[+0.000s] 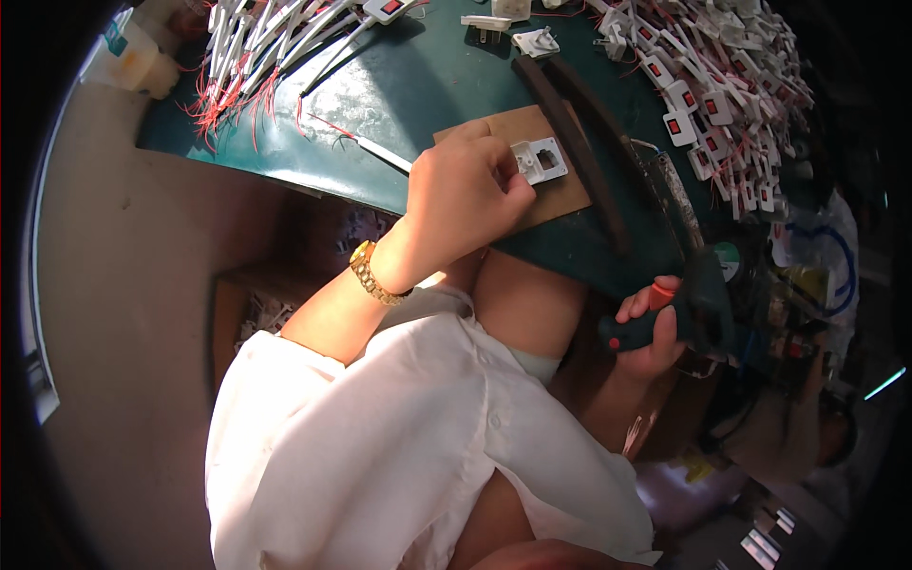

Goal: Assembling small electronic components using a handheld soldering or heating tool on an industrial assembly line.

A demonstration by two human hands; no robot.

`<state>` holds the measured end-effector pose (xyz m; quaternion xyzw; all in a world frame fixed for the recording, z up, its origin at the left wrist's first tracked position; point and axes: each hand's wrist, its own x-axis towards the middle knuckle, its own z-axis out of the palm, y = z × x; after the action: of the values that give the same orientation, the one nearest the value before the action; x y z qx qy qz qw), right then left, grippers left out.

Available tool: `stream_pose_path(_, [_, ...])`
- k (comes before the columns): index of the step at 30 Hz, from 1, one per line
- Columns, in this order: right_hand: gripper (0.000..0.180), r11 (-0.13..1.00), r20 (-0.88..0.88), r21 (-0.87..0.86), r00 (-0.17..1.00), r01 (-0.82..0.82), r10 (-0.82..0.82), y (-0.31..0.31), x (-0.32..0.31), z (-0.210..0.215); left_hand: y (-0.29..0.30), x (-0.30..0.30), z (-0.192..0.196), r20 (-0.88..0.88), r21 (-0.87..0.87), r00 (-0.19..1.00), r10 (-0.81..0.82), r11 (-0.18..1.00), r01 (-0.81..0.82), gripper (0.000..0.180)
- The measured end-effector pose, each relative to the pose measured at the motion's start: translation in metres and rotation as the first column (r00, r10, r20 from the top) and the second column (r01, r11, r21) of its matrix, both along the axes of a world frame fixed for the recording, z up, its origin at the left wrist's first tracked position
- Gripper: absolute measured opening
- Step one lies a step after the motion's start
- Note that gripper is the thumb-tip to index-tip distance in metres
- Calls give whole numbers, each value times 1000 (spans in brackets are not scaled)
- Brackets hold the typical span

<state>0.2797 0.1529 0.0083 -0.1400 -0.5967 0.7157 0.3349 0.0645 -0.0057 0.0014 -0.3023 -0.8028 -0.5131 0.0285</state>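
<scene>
My left hand (pixel 467 185), with a gold watch at its wrist, is closed at a small white plastic switch housing (pixel 543 161). The housing has a square opening and rests on a brown cardboard sheet (pixel 560 198). Whatever the fingertips pinch is hidden behind them. A white cable (pixel 383 154) with thin red and dark wire ends runs under or beside this hand. At the table's right edge my right hand (pixel 655 332) grips the dark green handle of a soldering gun (pixel 635 330) with a red trigger. Its front end points up over the table.
Two dark bars (pixel 570 142) lie beside the housing. Piled at the right are several white plugs with red switches (pixel 703 114); white cables (pixel 252 57) are heaped at the far left. Loose white plug parts (pixel 537 42) sit at the back. Another person (pixel 784 427) is at lower right.
</scene>
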Motion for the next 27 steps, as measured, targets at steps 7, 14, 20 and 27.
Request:
stream_pose_path(7, [40, 996, -121, -88, 992, 36, -46, 27, -17, -17, 0, 1, 1, -8, -5, 1000, 0, 1000, 0, 9])
stream_pose_path(14, [42, 970, -168, -244, 985, -11, -31, 38, -18, -28, 1, 1, 0, -8, -13, 1000, -7, 1000, 7, 9])
stream_pose_path(20, [43, 966, -228, -250, 974, -62, 3, 33, -16, -30, 2, 0, -1, -6, -32, 1000, -1, 999, 1, 9])
stream_pose_path(27, [44, 986, -197, -164, 980, -34, 1, 34, -17, -34, 0, 1, 0, 29, -48, 1000, 8, 999, -7, 10])
